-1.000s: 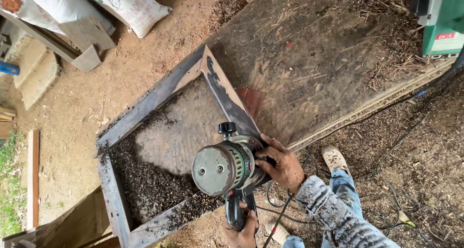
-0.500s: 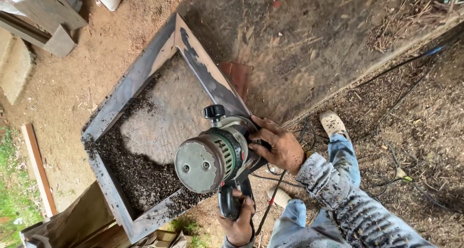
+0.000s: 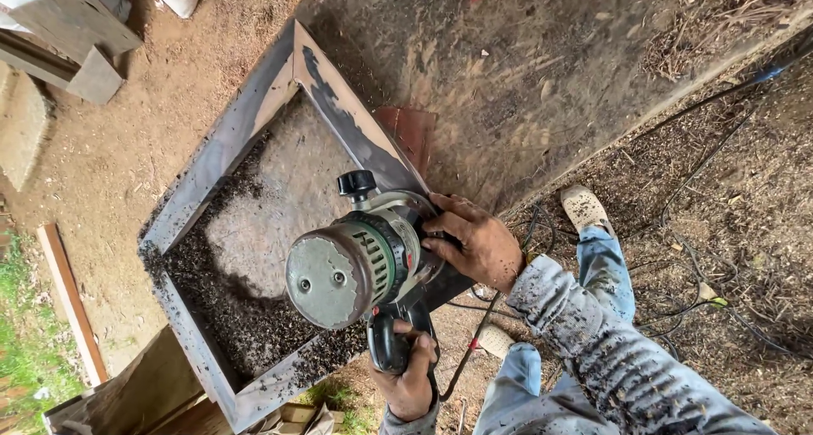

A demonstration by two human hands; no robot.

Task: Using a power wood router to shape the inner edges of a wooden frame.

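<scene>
My right hand [image 3: 476, 247] grips the body of a grey and green power router [image 3: 356, 267] with a round metal cap on top and a black knob [image 3: 356, 182]. Below it, my left hand [image 3: 408, 377] is closed around the tool's black handle. The router rests on the right-hand board of a dark wooden frame [image 3: 222, 151], near its lower corner. A speckled grey sleeve [image 3: 610, 359] covers my right arm.
Dark shavings [image 3: 224, 304] lie heaped inside the frame. A large wooden panel [image 3: 542, 71] lies to the upper right. Cables [image 3: 694, 198] cross the ground near my shoes [image 3: 583, 206]. Timber blocks [image 3: 72, 41] sit top left, and a plank [image 3: 72, 304] lies by the grass.
Both hands keep their hold on the router. The view has shifted, so the frame and tool sit a little further left and higher. The router stays on the same board.
</scene>
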